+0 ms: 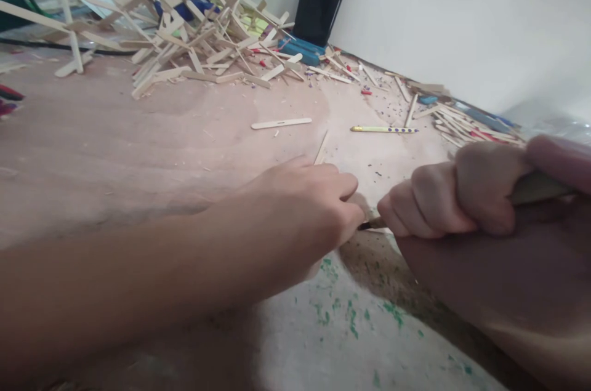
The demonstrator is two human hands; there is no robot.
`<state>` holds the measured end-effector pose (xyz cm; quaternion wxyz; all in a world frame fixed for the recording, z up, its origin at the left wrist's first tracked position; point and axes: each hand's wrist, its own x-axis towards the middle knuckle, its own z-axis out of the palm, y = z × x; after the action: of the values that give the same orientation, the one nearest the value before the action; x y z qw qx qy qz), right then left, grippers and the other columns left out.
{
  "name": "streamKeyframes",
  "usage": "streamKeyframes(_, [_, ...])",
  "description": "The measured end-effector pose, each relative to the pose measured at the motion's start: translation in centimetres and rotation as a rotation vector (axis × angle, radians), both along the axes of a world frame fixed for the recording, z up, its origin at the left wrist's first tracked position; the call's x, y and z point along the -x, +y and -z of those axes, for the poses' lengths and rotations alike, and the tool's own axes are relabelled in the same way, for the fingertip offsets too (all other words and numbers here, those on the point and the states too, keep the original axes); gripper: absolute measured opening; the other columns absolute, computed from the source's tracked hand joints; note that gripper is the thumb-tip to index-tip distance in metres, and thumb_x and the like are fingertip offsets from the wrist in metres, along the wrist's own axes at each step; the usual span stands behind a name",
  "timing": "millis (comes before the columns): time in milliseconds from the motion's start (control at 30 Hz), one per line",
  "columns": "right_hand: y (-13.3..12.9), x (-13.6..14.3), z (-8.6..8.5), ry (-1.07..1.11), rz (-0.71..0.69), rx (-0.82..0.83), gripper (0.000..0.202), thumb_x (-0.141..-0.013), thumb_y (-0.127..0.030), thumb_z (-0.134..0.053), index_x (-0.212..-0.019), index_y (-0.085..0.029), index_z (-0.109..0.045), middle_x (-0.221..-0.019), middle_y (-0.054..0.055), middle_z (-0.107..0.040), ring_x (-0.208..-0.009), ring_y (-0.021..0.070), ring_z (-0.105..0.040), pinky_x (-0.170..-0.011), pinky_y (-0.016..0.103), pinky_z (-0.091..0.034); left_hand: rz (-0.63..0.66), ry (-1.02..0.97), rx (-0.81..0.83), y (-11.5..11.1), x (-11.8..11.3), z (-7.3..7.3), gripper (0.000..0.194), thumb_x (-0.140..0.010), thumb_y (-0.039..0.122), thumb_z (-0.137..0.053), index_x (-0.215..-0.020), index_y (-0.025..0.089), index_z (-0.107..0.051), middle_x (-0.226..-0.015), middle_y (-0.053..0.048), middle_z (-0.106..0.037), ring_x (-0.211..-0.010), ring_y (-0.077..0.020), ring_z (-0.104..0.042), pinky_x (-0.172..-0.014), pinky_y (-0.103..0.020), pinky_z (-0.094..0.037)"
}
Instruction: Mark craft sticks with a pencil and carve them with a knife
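Observation:
My left hand (318,206) is closed near the middle of the view, knuckles up. A thin wooden stick (322,148) shows just beyond its fingers, and whether the hand holds it is hidden. On the right, my right hand (443,197) is wrapped round the handle of a tool (542,188). The tool's dark narrow tip (365,226) points left and reaches the fingertips of my left hand. A pale sliver lies under the tip; what the left fingers pinch is hidden.
A heap of wooden sticks (203,34) stands at the back left. One flat stick (281,124) and a yellow pencil (384,129) lie beyond my hands. More sticks (475,123) lie at the right by the white wall. Red-handled items (9,95) sit at the left edge.

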<state>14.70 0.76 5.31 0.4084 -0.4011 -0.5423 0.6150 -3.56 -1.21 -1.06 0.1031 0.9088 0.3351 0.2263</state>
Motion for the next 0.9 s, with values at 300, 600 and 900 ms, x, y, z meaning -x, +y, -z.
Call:
streamKeyframes(300, [0.3,0.8,-0.6,-0.076,0.088,0.05,0.083,-0.089,-0.043,-0.073,-0.038,-0.013,-0.015,-0.036,-0.001,-0.011,-0.035,0.0065,-0.025,-0.038,0.029,-0.027,0.0,-0.003,-0.017,0.1,-0.1,-0.2,0.024,-0.091,0.003,-0.063,-0.075,0.021,-0.057,-0.076,0.0,-0.046,-0.068,-0.0197,-0.038,-0.065,-0.038,-0.03])
streamKeyframes(600, [0.2,1.7,-0.7,-0.008,0.106,0.052,0.085,-0.087,-0.039,-0.078,-0.038,-0.013,-0.013,-0.035,-0.002,-0.008,-0.035,0.0057,-0.021,-0.037,0.028,-0.019,0.009,0.003,-0.049,0.1,-0.1,-0.1,0.026,-0.09,0.002,-0.061,-0.074,0.021,-0.055,-0.076,0.001,-0.047,-0.069,-0.0188,-0.041,-0.069,-0.036,-0.033])
streamKeyframes(900, [1.1,2.5,-1.2,-0.088,0.432,0.205,0.081,-0.088,-0.034,-0.069,-0.03,-0.015,-0.016,-0.033,0.0,-0.006,-0.031,0.0066,-0.018,-0.033,0.028,-0.019,0.024,0.031,-0.022,0.0,0.1,-0.2,0.026,-0.081,-0.005,-0.057,-0.078,0.021,-0.052,-0.08,0.002,-0.05,-0.077,-0.0186,-0.049,-0.083,-0.037,-0.038])
